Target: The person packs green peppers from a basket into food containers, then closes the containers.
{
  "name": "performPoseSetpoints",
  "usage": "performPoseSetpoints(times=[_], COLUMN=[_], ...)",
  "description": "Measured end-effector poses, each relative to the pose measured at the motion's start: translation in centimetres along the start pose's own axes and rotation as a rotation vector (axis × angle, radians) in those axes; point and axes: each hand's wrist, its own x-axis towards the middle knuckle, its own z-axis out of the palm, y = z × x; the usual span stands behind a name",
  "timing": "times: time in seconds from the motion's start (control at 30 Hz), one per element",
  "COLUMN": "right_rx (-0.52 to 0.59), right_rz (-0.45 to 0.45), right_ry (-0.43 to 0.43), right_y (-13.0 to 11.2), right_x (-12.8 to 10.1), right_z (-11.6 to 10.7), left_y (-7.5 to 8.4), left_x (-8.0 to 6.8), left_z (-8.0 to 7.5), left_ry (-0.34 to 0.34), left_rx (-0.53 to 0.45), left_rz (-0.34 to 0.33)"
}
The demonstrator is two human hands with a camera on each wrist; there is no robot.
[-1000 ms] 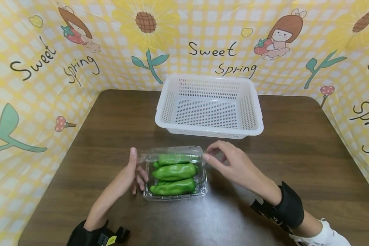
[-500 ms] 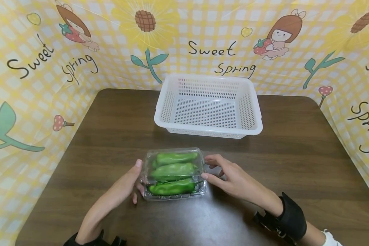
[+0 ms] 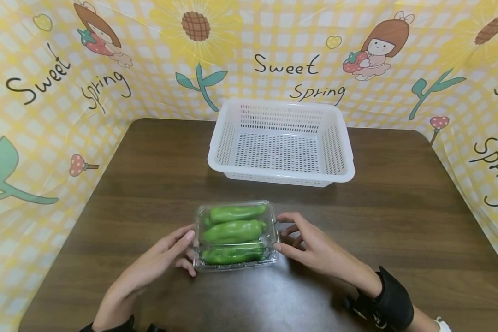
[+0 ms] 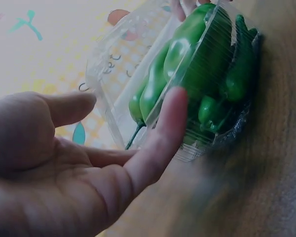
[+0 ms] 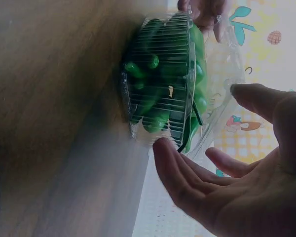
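Seen from the head view: a clear plastic clamshell box [image 3: 235, 236] resting on the dark wooden table [image 3: 398, 221], packed with 3 green peppers [image 3: 232, 231] lying side by side. Flanked by 2 bare hands, 1 at each short end.

Left hand [image 3: 159, 260] set against the box's left end, fingers [image 4: 160, 136] straight and loosely spread, 1 fingertip touching the clear lid edge, thumb apart above. No curl around the box, nothing gripped.

Right hand [image 3: 311, 242] placed at the box's right end, fingers [image 5: 180, 177] extended and relaxed, fingertips touching or just beside the wall; from the right wrist view, exact contact hard to tell. Thumb held apart from the other fingers, palm open toward the box.

Box between the 2 sets of fingertips, lid down over the peppers.

Beyond the fingertips, well apart: a white perforated basket [image 3: 282, 173] standing on the table. Behind it, a yellow checked backdrop [image 3: 108, 55] printed with "Sweet Spring".
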Motion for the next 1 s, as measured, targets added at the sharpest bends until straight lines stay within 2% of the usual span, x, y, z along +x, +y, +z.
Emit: performPoseSetpoints(times=[0.17,0.37,0.77,0.87,1.0], right_rx=[-0.011,-0.042,-0.067,-0.067,-0.012], right_rz=[-0.027,-0.037,-0.063,-0.052,-0.022], right_ry=[0.005,0.008,0.002,0.001,-0.012], right_y=[0.1,0.3,0.5,0.6,0.7], right_x=[-0.3,-0.3,-0.5,-0.6,-0.6], right_z=[0.2,0.4,0.8,1.0,1.2], left_y=[-0.5,-0.9,-1.5,-1.8,-2.1], left_x=[-0.3,-0.2,-0.2,-0.1,0.0], left_z=[-0.6,-0.8,-0.9,-1.1,-1.5], left_ry=[-0.082,-0.086,-0.14,-0.184,-0.267], left_rx=[-0.036,-0.049,-0.082,-0.125,-0.199], left_rz=[0.001,-0.016,0.096,0.129,0.136])
